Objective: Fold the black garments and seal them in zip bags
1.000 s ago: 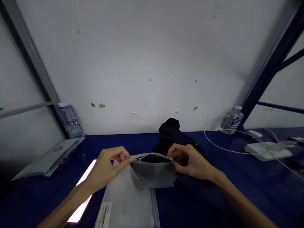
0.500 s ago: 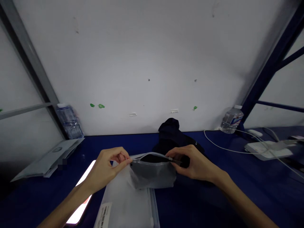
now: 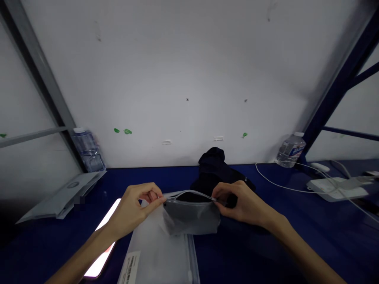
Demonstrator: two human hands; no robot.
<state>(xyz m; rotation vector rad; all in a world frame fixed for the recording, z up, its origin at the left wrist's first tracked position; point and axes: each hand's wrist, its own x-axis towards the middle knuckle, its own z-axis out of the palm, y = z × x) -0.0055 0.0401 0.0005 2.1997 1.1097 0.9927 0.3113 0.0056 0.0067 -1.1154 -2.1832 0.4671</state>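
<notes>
A frosted zip bag [image 3: 189, 217] with dark cloth inside stands on the blue table [image 3: 296, 228] in front of me. Its mouth gapes open along the top. My left hand [image 3: 133, 209] pinches the left end of the zip strip. My right hand [image 3: 239, 203] pinches the right end of the same strip. Behind the bag lies a heap of dark clothing [image 3: 216, 169]. An empty frosted bag [image 3: 160, 256] with a white label lies flat under the upright bag, near the front edge.
A lit phone [image 3: 102, 240] lies at the lower left under my forearm. Grey mailers [image 3: 62, 197] and a water bottle [image 3: 87, 150] are at the back left. Another bottle [image 3: 290, 150], a white cable [image 3: 278, 183] and a white device [image 3: 334, 187] are at the right.
My right hand's fingers shifted slightly along the right end of the zip strip. The bag and my left hand have stayed in place.
</notes>
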